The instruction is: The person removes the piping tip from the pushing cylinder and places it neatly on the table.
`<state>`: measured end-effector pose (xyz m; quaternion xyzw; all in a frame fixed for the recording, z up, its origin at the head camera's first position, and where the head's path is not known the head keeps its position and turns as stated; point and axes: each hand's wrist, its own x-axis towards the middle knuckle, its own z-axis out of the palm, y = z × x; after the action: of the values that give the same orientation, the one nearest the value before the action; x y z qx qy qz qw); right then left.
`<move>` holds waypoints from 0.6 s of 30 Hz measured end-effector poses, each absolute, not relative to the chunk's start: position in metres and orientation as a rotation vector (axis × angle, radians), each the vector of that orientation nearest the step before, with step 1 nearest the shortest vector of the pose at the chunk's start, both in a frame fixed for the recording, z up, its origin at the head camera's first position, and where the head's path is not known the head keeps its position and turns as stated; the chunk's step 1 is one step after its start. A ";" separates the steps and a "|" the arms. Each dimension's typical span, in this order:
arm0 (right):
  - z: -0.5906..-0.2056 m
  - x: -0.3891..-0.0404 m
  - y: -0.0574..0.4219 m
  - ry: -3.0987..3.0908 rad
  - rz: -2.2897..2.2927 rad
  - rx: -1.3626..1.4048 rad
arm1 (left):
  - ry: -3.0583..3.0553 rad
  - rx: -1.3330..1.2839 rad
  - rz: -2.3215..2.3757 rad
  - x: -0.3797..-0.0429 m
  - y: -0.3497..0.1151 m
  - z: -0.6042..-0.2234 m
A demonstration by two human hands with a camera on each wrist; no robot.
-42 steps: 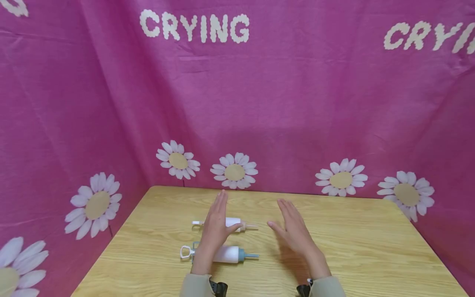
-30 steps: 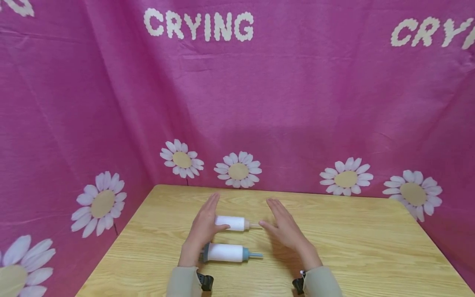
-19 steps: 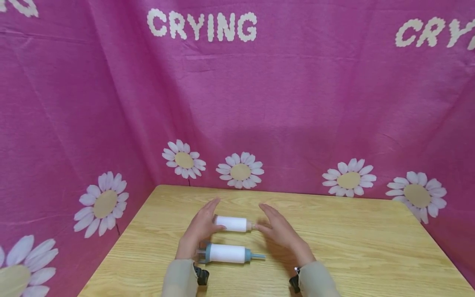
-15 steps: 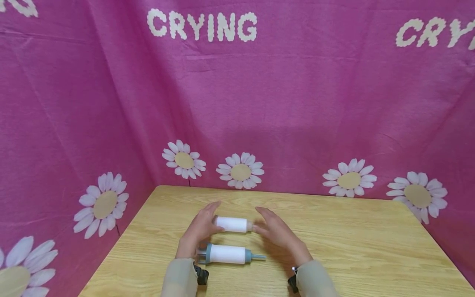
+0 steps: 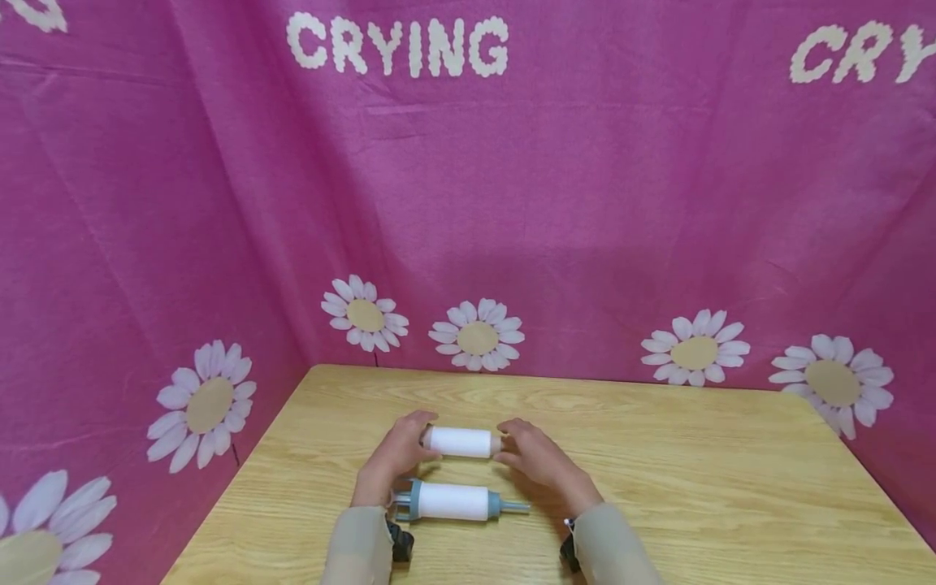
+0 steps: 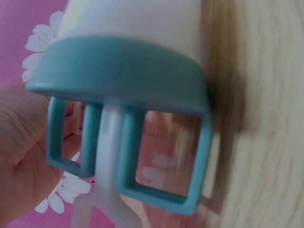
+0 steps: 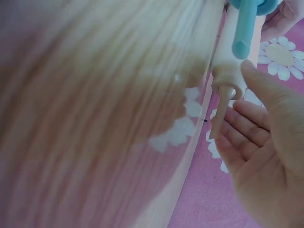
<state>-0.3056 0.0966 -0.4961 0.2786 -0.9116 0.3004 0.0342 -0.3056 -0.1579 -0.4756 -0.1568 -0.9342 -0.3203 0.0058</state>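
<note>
Wood-grain table (image 5: pixel 658 487): light tabletop that carries everything; it runs back to the pink cloth.
Sleeves: pale grey-green cuffs at the near edge of the head view, a dark strap at each wrist.
Blue-capped syringe (image 5: pixel 453 502): nearest of the two tools, lying flat on its side, white barrel, blue collar and finger frame to the left, blue nozzle to the right. It lies between the two forearms; no finger curls round it. In the left wrist view its blue frame (image 6: pixel 128 137) fills the picture, blurred.
Beige-tipped syringe (image 5: pixel 461 442): just behind the blue one and parallel to it, apart from it, white barrel, beige tip to the right.
Left hand (image 5: pixel 395 459): fingers curled round the left end of the beige-tipped syringe, grasping it.
Right hand (image 5: pixel 537 459): fingers bent about the right end of the same syringe; in the right wrist view the thumb touches the beige cone and the fingers (image 7: pixel 247 128) cup beside the thin tip (image 7: pixel 219 111).
Pink cloth (image 5: pixel 585 203): hangs behind and at both sides, printed with white daisies (image 5: pixel 477 335) low down and the word CRYING (image 5: pixel 398 47) above.
</note>
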 end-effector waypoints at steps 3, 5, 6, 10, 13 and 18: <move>-0.497 -0.308 0.095 -2.813 0.897 0.884 | -2.935 -0.482 -1.002 -0.307 -0.157 -0.477; -0.497 -0.308 0.094 -2.814 0.885 0.893 | -2.931 -0.495 -0.985 -0.307 -0.157 -0.478; -0.497 -0.308 0.094 -2.807 0.884 0.902 | -2.926 -0.501 -0.979 -0.308 -0.156 -0.479; -0.496 -0.309 0.094 -2.783 0.840 0.930 | -2.902 -0.520 -0.960 -0.309 -0.156 -0.481; -0.497 -0.310 0.094 -2.785 0.819 0.938 | -2.899 -0.528 -0.966 -0.309 -0.157 -0.481; -0.499 -0.310 0.095 -2.768 0.814 0.938 | -2.916 -0.506 -1.003 -0.308 -0.158 -0.482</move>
<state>-0.3099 0.0948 -0.4989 0.3089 -0.9110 0.2678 0.0538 -0.3077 -0.1581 -0.4822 -0.1619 -0.9332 -0.3209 0.0084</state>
